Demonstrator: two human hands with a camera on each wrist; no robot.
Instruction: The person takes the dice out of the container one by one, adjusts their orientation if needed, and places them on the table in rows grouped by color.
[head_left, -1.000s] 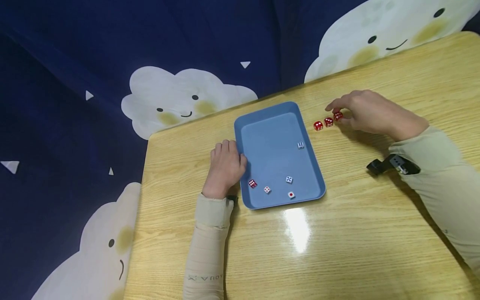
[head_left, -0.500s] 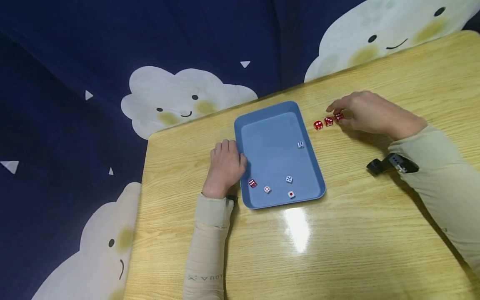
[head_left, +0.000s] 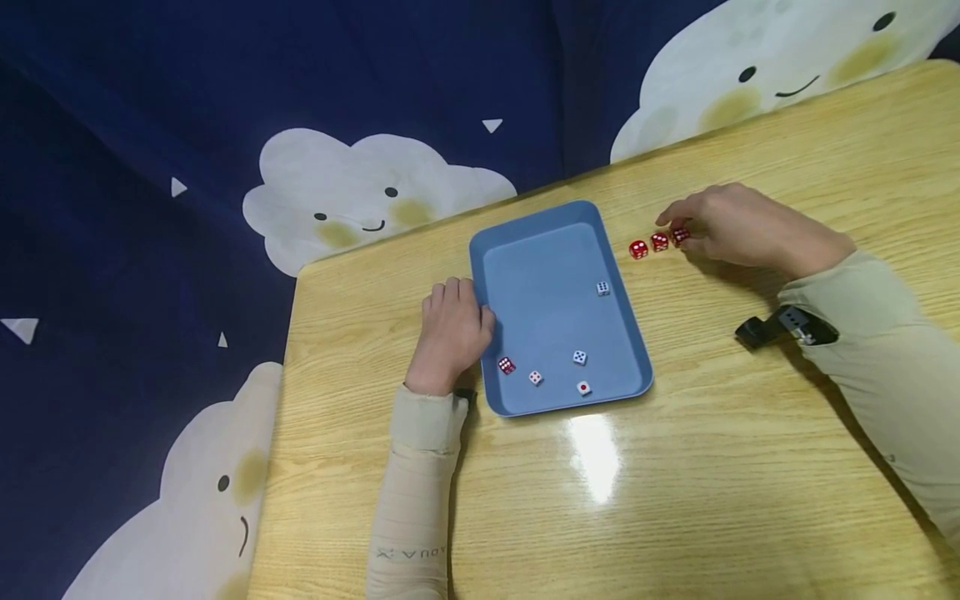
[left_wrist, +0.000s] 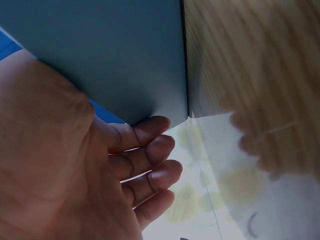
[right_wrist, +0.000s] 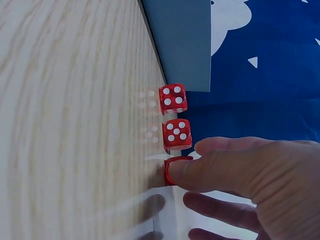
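In the head view, my right hand (head_left: 742,229) pinches a red die (head_left: 680,237) between thumb and fingers, down at the tabletop. The right wrist view shows the thumb covering most of this die (right_wrist: 172,170). Two more red dice, one in the middle (head_left: 659,242) and one nearest the tray (head_left: 638,249), stand in line with it. My left hand (head_left: 453,329) grips the left wall of a blue tray (head_left: 641,358), thumb over the rim and fingers along the outside.
Inside the tray lie a red die (head_left: 506,365) near the left wall and several white dice, one (head_left: 602,288) by the right wall. The wooden table (head_left: 712,483) ends at the back against a dark blue curtain (head_left: 420,67) with cloud prints.
My right hand has lowered the pinched red die slightly, bringing it level with the other two in the row. The left hand and tray stay in place.
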